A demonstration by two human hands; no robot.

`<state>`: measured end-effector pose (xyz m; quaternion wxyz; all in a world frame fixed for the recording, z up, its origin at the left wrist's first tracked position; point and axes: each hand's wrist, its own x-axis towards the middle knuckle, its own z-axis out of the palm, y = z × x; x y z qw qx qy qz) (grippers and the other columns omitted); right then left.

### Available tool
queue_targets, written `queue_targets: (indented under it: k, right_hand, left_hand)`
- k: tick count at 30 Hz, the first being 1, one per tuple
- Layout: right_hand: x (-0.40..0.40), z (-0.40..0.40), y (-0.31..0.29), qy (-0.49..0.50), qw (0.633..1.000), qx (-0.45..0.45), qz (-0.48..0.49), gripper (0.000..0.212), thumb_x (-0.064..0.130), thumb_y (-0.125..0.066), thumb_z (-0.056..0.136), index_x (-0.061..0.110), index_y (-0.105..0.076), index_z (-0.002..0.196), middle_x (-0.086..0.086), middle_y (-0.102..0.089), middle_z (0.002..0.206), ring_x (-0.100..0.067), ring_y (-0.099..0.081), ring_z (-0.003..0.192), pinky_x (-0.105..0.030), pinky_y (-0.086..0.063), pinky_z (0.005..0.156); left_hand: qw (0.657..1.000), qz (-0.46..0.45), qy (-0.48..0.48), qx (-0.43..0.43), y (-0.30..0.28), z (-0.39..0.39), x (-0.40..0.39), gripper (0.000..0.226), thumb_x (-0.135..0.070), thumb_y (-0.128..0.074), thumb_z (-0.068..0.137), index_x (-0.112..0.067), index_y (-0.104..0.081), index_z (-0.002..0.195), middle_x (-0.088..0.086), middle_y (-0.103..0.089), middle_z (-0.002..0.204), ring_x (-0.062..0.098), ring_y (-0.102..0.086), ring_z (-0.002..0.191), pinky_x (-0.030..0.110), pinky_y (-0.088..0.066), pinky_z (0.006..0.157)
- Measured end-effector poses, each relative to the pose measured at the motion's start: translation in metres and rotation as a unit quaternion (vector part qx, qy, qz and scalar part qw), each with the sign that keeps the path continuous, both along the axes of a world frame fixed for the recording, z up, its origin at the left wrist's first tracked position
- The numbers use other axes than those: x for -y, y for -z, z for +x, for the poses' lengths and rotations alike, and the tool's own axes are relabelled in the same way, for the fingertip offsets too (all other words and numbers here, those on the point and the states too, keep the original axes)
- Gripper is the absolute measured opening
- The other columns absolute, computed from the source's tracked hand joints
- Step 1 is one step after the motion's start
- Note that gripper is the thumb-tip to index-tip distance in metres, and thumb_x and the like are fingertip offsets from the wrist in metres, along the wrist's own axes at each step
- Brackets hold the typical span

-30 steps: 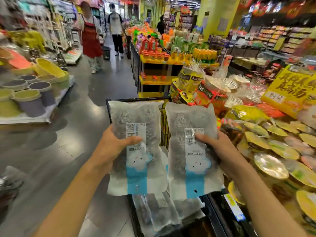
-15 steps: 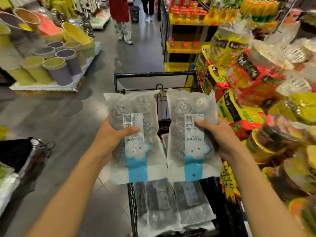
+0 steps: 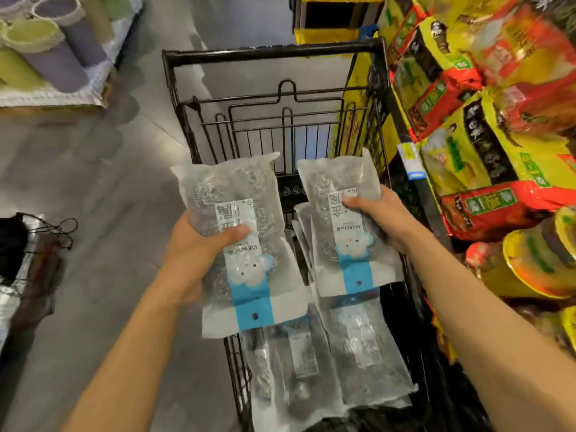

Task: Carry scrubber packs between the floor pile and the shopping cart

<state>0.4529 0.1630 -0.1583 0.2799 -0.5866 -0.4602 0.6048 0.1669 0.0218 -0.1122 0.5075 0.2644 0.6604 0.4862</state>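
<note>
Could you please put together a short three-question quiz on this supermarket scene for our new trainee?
1. True or false: each hand holds its own clear packet above the black wire cart.
2. What lies in the cart under the two held packets? A) bottles B) more clear packets C) fruit
3. On which side of the cart do the yellow and red food bags sit?

Key:
1. True: the left hand grips the left packet, with its thumb across the label, and the right hand grips the right packet.
2. B.
3. The person's right; the grey and green cylinders are on the left.
</note>
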Motion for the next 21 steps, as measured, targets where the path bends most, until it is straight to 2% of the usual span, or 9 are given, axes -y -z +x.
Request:
queue_targets:
  k: [3,5,7,11,14,17,21]
  right_hand:
    - [-0.025,-0.006,0.056,-0.016,0.998,0.052,-0.032,0.025,0.022,-0.083,0.085,0.022,-0.070,0.106,-0.007,-0.078,0.108,-0.025,-0.076,0.098,-0.042,-0.060,0.087]
    - [-0.040,-0.010,0.094,-0.034,0.994,0.093,-0.039,0.043,0.034,-0.088,0.076,0.019,-0.069,0.111,-0.006,-0.077,0.111,-0.022,-0.074,0.097,-0.036,-0.060,0.083]
    - [-0.053,-0.012,0.132,-0.029,0.985,0.167,-0.024,0.065,0.050,-0.088,0.065,0.019,-0.065,0.118,-0.002,-0.073,0.114,-0.022,-0.070,0.102,-0.037,-0.057,0.086]
    - [-0.062,-0.016,0.169,-0.039,0.946,0.321,0.032,0.062,0.056,-0.077,0.076,0.022,-0.057,0.124,0.001,-0.066,0.115,-0.026,-0.062,0.105,-0.042,-0.052,0.092]
    - [-0.062,-0.017,0.179,-0.059,0.910,0.394,0.119,0.061,0.048,-0.076,0.084,0.012,-0.053,0.127,-0.007,-0.060,0.118,-0.029,-0.057,0.108,-0.041,-0.048,0.089]
    - [-0.063,-0.016,0.183,-0.102,0.855,0.462,0.215,0.061,0.037,-0.070,0.092,0.009,-0.047,0.141,-0.015,-0.051,0.136,-0.034,-0.046,0.128,-0.044,-0.042,0.106]
    - [-0.062,-0.012,0.171,-0.125,0.849,0.439,0.266,0.060,0.035,-0.066,0.095,0.012,-0.045,0.146,-0.012,-0.050,0.140,-0.030,-0.043,0.133,-0.041,-0.039,0.108]
  left_hand:
    - [1.000,-0.022,-0.014,0.003,0.025,0.003,-0.003,0.062,-0.012,-0.087,0.067,-0.017,-0.066,0.125,0.000,-0.079,0.109,0.021,-0.077,0.101,0.043,-0.059,0.086]
    - [0.999,-0.035,-0.026,0.012,0.042,0.006,-0.003,0.065,-0.012,-0.086,0.064,-0.017,-0.065,0.125,0.001,-0.080,0.108,0.022,-0.077,0.098,0.044,-0.059,0.086]
    - [0.998,-0.046,-0.028,0.015,0.060,0.009,-0.005,0.068,-0.012,-0.086,0.062,-0.015,-0.063,0.126,0.003,-0.079,0.108,0.023,-0.077,0.098,0.046,-0.060,0.086]
    - [0.998,-0.060,-0.019,0.000,0.090,0.018,-0.014,0.067,-0.011,-0.086,0.063,-0.014,-0.063,0.126,0.004,-0.080,0.106,0.024,-0.078,0.095,0.046,-0.060,0.084]
    - [0.998,-0.070,-0.007,-0.004,0.107,0.026,-0.024,0.064,-0.011,-0.086,0.064,-0.014,-0.065,0.124,0.004,-0.080,0.106,0.024,-0.078,0.095,0.046,-0.060,0.085]
    - [0.997,-0.075,0.005,0.005,0.122,0.029,-0.037,0.065,-0.011,-0.086,0.066,-0.013,-0.064,0.127,0.005,-0.079,0.109,0.026,-0.077,0.099,0.047,-0.060,0.086]
    - [0.997,-0.083,-0.005,0.007,0.144,0.026,-0.055,0.058,-0.003,-0.085,0.073,-0.015,-0.063,0.126,0.003,-0.080,0.108,0.021,-0.078,0.096,0.041,-0.060,0.080]
